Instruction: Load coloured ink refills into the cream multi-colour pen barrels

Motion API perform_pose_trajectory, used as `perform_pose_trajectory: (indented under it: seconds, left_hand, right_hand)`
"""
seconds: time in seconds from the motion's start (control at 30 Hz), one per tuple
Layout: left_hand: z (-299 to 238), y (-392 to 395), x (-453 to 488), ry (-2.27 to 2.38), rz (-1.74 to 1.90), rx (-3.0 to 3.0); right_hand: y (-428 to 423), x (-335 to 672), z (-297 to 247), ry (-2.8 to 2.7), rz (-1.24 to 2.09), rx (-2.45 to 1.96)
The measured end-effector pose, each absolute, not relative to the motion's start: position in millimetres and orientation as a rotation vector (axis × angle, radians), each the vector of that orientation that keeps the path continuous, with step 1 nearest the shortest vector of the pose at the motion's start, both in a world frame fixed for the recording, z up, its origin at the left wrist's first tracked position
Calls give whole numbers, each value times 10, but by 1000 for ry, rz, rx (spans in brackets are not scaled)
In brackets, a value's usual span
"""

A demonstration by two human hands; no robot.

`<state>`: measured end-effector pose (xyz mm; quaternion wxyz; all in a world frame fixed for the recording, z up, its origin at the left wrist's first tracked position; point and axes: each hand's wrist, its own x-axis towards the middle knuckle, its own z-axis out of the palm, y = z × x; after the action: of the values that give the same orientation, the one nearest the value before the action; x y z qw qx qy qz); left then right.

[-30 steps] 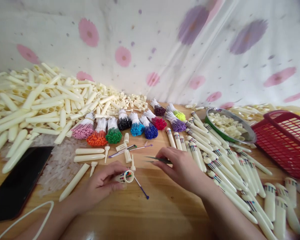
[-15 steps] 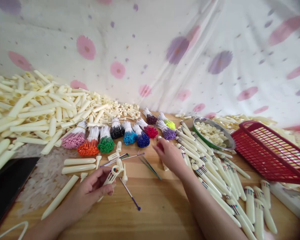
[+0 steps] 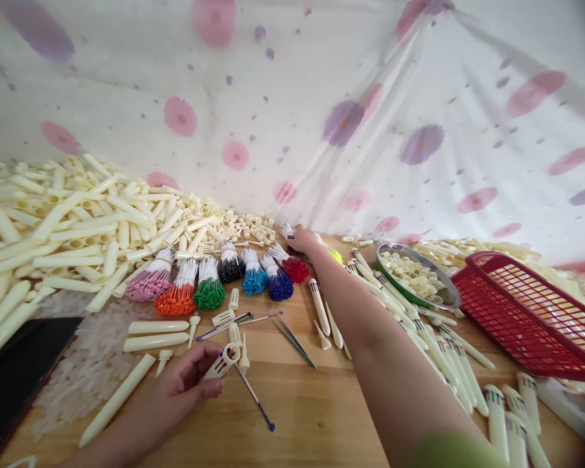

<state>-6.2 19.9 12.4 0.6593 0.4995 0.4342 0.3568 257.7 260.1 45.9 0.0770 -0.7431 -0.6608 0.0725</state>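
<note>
One tube [image 3: 218, 366] in left hand [image 3: 190, 382].

The right hand [image 3: 302, 240] is bare, its sleeve [image 3: 461, 450] yellow-green.

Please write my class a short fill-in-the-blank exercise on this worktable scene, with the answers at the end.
1. The hand holding a cream pen part is the person's own ____ one.
2. Between the pink bundle and the green bundle sits a refill bundle with ____ tips.
3. The plastic basket is ____ in colour.

Missing words: left; orange; red
</note>
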Motion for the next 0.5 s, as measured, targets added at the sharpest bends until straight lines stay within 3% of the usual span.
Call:
perform_pose_trajectory:
  seconds: [0.27, 0.5]
  left_hand:
    - [125, 205, -103, 1001, 828, 1077]
    - [85, 183, -82, 1026, 789, 1175]
  right_hand:
    - [2366, 2868, 784, -2029, 225, -2128]
    - [1952, 2772, 564, -2089, 472, -2046]
